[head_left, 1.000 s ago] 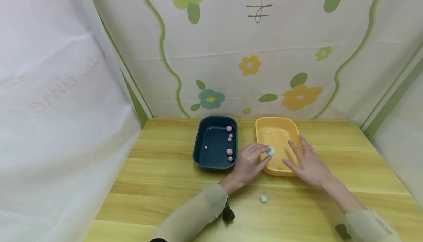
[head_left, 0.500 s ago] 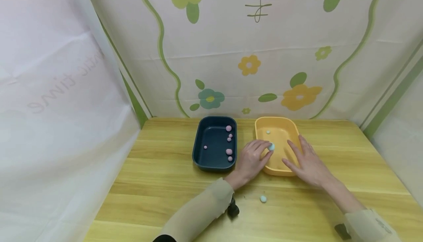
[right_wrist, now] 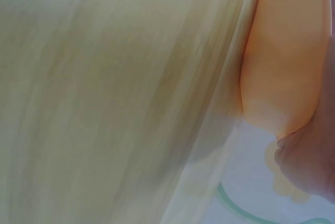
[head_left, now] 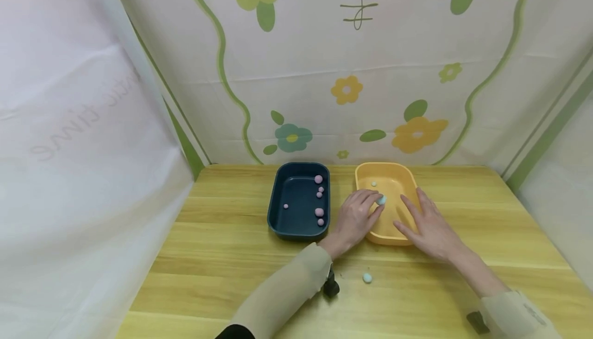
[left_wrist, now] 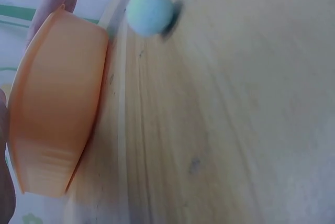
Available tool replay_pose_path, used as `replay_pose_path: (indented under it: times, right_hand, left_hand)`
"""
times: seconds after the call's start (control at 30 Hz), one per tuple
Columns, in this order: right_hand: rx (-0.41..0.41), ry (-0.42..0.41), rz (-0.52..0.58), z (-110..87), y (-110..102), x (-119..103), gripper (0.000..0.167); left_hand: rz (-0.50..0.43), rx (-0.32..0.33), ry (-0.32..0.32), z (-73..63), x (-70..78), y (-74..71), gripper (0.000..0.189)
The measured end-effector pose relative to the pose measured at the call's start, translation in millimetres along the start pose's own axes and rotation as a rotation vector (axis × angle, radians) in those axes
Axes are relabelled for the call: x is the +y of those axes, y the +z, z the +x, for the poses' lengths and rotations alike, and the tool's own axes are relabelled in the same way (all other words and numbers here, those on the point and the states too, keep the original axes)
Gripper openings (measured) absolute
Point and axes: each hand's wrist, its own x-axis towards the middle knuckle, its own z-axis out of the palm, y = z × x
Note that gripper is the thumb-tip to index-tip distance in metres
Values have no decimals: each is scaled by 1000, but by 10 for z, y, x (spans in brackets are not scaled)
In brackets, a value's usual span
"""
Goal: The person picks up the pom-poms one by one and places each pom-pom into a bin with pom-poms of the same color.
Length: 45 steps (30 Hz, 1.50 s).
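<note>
Thumb and fingertips of my left hand pinch a light blue clay-like ball over the yellow tray. Inside that tray, toward the back, lies a smaller pale blue ball. My right hand rests at the tray's right rim, thumb and index finger spread over the inside, the other fingers along the outer side. On the table in front of the tray sits another pale blue ball, seen large in the left wrist view. The right wrist view shows the tray's outer wall beside the hand.
Left of the yellow tray stands a dark blue tray with several pink balls, most along its right side. Both trays are near the back edge of the wooden table. A flower-printed cloth hangs behind.
My left hand has moved slightly forward over the yellow tray with the pinched ball. The right hand stays at the right rim, and the head view has shifted a little.
</note>
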Motion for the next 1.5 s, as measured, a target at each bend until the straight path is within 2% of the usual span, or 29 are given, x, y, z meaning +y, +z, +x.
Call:
replay_pose_path:
  times: [0.1, 0.17, 0.4, 0.53, 0.77, 0.87, 1.03, 1.37, 1.5]
  right_hand:
    - [4, -3, -1, 6, 5, 5, 85]
    - [6, -4, -3, 6, 6, 4, 85]
    - [3, -2, -2, 2, 9, -7, 84]
    - [2, -2, -1, 5, 13, 3, 85]
    - [0, -1, 1, 10, 21, 16, 85]
    - [2, -2, -3, 15, 25, 21, 85]
    - [1, -4, -5, 13, 29, 22, 85]
    - [-1, -1, 6, 3, 29, 32, 85]
    - [-1, 1, 7, 7, 22, 34, 85]
  left_hand:
    - [-3, -16, -2, -15, -15, -12, 29]
    - [-40, -30, -3, -31, -22, -41, 31]
    - [-299, -71, 1, -112, -15, -217, 31]
    - [-340, -52, 55, -172, -14, -325, 30]
    - [-498, -41, 155, -328, -6, -505, 34]
    - [-521, -55, 191, -402, 2, -580, 36]
    - [-512, -93, 211, -542, 1, -669, 37]
    - [-553, -144, 211, -756, -8, -733, 36]
    - [-545, -184, 204, -837, -20, -747, 31]
